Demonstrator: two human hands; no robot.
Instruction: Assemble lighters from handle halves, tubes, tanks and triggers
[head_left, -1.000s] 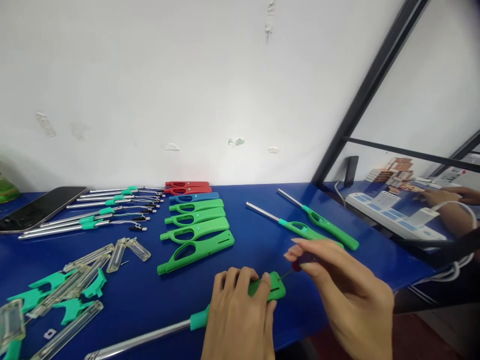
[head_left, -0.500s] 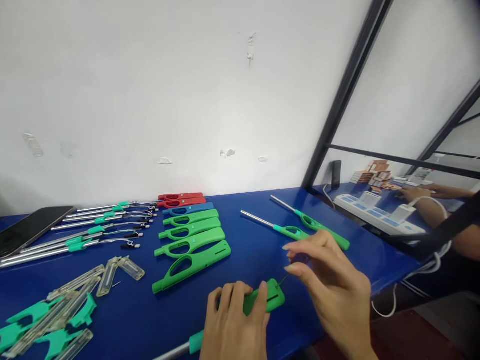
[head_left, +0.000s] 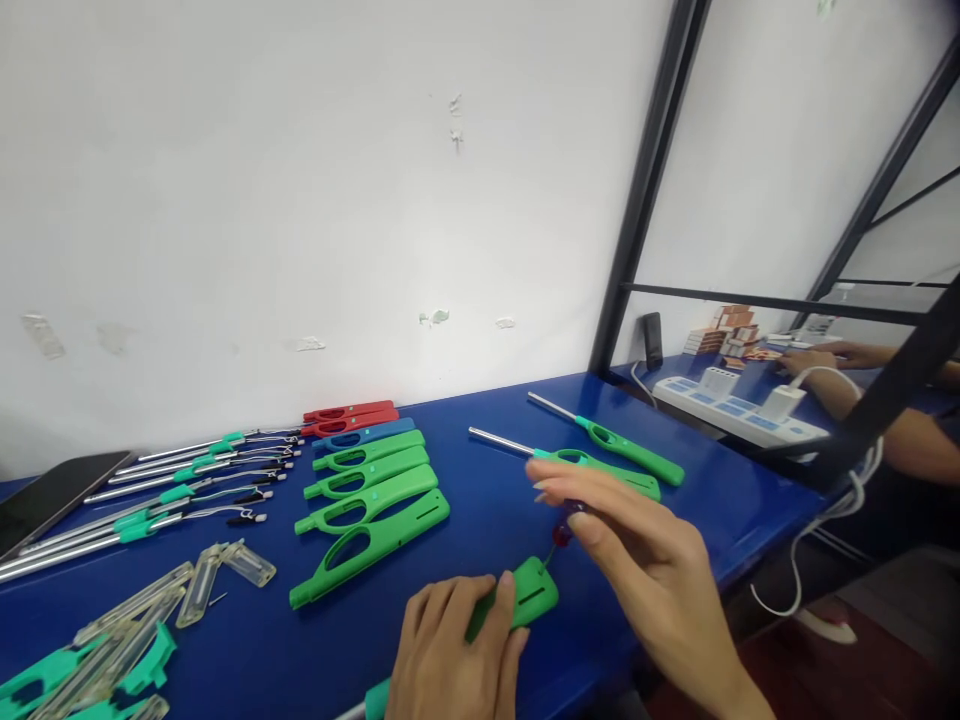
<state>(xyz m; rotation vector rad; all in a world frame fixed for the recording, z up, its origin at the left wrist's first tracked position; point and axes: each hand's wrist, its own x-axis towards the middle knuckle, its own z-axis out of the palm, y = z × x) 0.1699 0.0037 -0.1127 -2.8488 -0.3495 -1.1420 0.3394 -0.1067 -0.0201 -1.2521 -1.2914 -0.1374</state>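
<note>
My left hand (head_left: 454,650) is closed around a green gas lighter (head_left: 535,594) and presses it to the table. The lighter's metal tube and teal collar (head_left: 375,700) stick out at the lower left. Between thumb and fingers of my right hand (head_left: 660,570) is a small screwdriver (head_left: 564,526) with a dark red-purple handle. Its thin shaft slants down to the end of the lighter's handle; the tip's exact seat is too small to tell. Beyond my right hand lie two green lighters with metal tubes, the farther lighter (head_left: 634,455) in full view.
Left of my hands lie several lighter shells (head_left: 405,525), green, blue and red. Further left are metal tubes with wires (head_left: 139,525), a phone (head_left: 56,495), and clear tanks (head_left: 199,590) among teal parts. At right stand a black frame (head_left: 645,190), a power strip (head_left: 735,415) and a co-worker's arm (head_left: 832,380).
The view has shifted, so the table items sit slightly further left. My right fingers have opened out and turned on the screwdriver, showing its handle. My left hand still holds the lighter down.
</note>
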